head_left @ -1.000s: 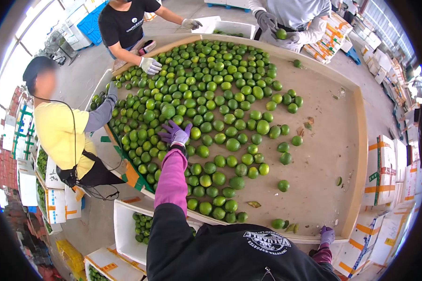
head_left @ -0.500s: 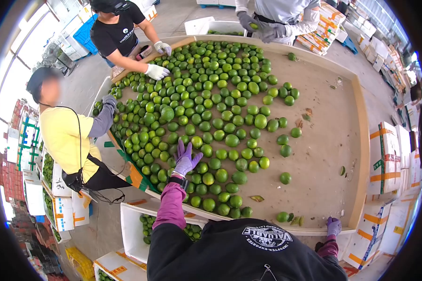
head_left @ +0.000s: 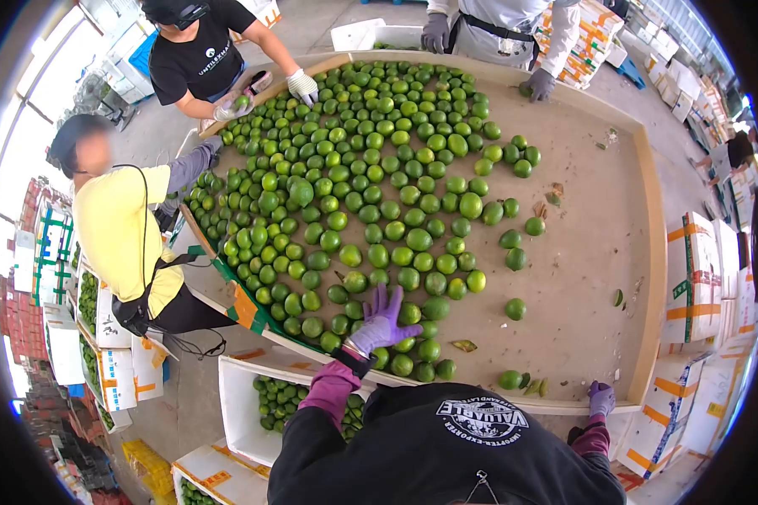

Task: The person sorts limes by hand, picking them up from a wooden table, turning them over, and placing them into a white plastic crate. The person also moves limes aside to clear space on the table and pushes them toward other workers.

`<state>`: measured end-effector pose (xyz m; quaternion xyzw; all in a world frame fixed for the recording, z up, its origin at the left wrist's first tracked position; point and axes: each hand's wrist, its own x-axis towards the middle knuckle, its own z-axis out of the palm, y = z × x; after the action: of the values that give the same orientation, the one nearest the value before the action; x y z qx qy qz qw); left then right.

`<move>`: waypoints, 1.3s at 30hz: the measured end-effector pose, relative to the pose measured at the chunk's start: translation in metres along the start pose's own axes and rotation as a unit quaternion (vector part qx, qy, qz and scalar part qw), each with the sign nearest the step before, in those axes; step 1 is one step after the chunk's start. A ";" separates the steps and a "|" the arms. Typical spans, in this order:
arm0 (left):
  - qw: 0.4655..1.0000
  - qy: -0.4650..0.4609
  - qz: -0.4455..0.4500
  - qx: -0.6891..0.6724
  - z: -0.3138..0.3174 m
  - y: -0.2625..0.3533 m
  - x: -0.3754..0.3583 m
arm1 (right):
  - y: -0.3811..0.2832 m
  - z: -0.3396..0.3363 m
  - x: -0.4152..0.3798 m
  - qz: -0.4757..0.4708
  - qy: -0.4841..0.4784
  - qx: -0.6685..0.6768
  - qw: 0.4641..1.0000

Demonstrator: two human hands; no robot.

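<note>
My left hand (head_left: 383,324), in a purple glove, lies with fingers spread over the near edge of a large spread of green limes (head_left: 417,240). Its palm and fingers touch several limes but close on none. The limes lie on a wide, rimmed sorting table (head_left: 589,286). At the near right corner, my right hand (head_left: 600,399), also purple-gloved, is curled over the wooden rim. A few loose limes (head_left: 515,309) sit apart to the right of the spread, and a lime (head_left: 509,380) lies by the near rim with small leaves or scraps.
Across the table, a person in grey gloves touches a lime (head_left: 526,89). At the far left, a person in white gloves (head_left: 303,87) handles limes, beside a person in yellow (head_left: 114,227). A foam box of limes (head_left: 248,412) stands below the near rim; cartons (head_left: 691,282) are stacked right.
My left hand has moved toward me and to the right, across the limes. My right hand stays at the rim. The grey-gloved person now reaches onto the table; the white-gloved person has lifted a lime.
</note>
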<state>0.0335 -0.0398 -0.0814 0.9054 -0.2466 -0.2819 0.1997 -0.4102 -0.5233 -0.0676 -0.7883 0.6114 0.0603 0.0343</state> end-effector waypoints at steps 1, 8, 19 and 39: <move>1.000 -0.017 0.013 -0.002 0.002 0.010 -0.002 | -0.002 -0.003 0.001 0.007 -0.029 0.004 1.000; 0.987 0.101 0.125 0.015 -0.002 0.033 0.046 | -0.011 -0.012 -0.003 0.031 -0.043 0.008 0.999; 0.979 0.150 0.105 0.091 -0.016 -0.003 0.103 | -0.032 -0.032 -0.020 0.068 -0.079 -0.080 0.991; 0.959 0.129 0.237 0.091 0.019 0.033 0.033 | -0.028 -0.035 -0.024 0.045 -0.058 -0.012 0.997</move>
<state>0.0345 -0.0882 -0.0929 0.8641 -0.4509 -0.0837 0.2076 -0.3869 -0.4980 -0.0307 -0.7553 0.6428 0.1143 0.0575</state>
